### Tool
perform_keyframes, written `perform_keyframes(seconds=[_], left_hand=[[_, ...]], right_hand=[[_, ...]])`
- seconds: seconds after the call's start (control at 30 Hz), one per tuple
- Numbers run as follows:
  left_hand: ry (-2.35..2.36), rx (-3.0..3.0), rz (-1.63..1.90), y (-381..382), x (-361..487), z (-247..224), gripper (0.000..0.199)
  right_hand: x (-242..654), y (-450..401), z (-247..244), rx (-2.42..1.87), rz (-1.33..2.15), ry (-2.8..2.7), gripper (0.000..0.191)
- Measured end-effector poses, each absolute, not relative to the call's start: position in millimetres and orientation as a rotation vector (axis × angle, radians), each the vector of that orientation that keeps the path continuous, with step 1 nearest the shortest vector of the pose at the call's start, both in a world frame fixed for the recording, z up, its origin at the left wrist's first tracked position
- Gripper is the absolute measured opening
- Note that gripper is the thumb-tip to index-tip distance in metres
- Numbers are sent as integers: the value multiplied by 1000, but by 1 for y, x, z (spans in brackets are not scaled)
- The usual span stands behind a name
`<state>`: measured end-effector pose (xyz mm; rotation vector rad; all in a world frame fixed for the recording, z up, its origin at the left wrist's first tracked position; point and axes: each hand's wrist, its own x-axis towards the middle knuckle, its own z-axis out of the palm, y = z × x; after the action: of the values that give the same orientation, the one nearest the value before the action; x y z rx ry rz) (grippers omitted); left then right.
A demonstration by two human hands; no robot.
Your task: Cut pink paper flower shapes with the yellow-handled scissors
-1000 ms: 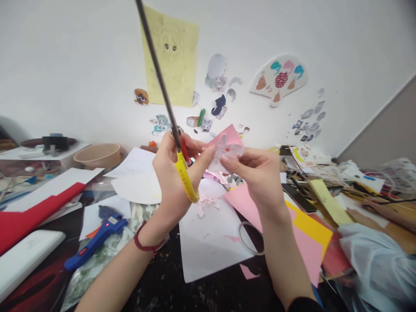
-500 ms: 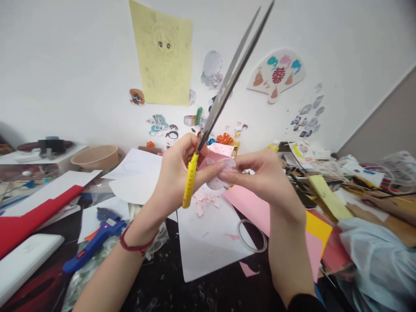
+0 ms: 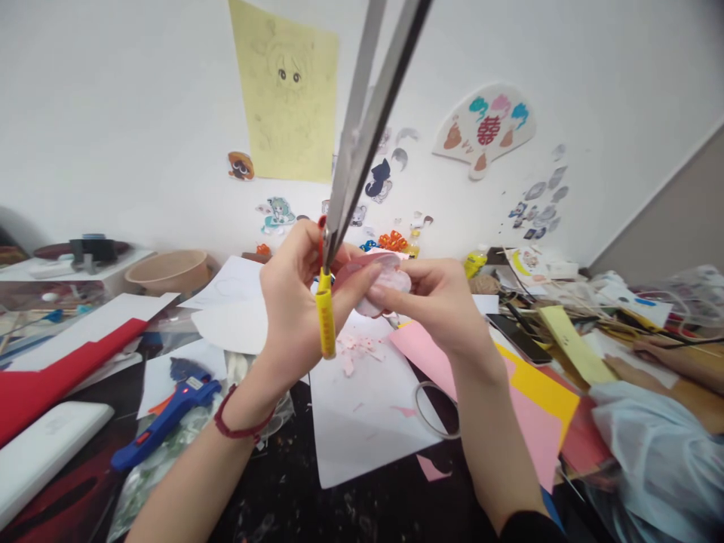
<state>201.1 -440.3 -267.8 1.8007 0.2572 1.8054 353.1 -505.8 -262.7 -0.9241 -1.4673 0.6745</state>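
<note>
White wall (image 3: 141, 113) rises behind both hands, hung with a yellow sheet (image 3: 288, 113) bearing a pencilled face, beyond the left hand, and a fan-shaped cutout (image 3: 483, 128) beyond the right. Below them lies a crowded dark counter (image 3: 305, 498). The left hand (image 3: 291, 302) is closed around a pair of scissors (image 3: 344, 200), yellow handle down by the palm, blades pointing upward and slightly parted; its thumb also presses on a folded pink paper (image 3: 396, 279). That paper sits between the two hands, raised above the counter. The right hand (image 3: 444, 305) is nearly closed, thumb pinching the paper's near side; its other fingers are partly hidden behind. Directly under the hands, a white sheet (image 3: 362, 437) carries small pink scraps (image 3: 356, 351). Just beneath the right hand are a ring (image 3: 417, 403) overlapping that sheet and, under the forearm, a pink sheet (image 3: 529, 434) on a yellow one. To the left of the left hand lie a blue glue gun (image 3: 175, 418) and, farther out, a white slab-like object (image 3: 53, 452).
</note>
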Motion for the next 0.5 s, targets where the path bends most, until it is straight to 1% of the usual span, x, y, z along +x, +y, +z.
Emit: perform_keyframes(seconds=[0.17,0.3,0.4,0.5], left_hand=[[243,1778,1852,-441,204,-269,37],[373,1891,1858,-443,204,-265,38],[410,1908,1777,-443,201,-260,41],[355,1835,1603,-441,196,-256,42]], right_hand=[[350,-499,-269,-902,602,-1437,13],[355,-501,-267,-921,566,-1462,16],[358,-504,-264,-941,526,-1480,21],[362,-509,-260,-995,469,-1484,25]])
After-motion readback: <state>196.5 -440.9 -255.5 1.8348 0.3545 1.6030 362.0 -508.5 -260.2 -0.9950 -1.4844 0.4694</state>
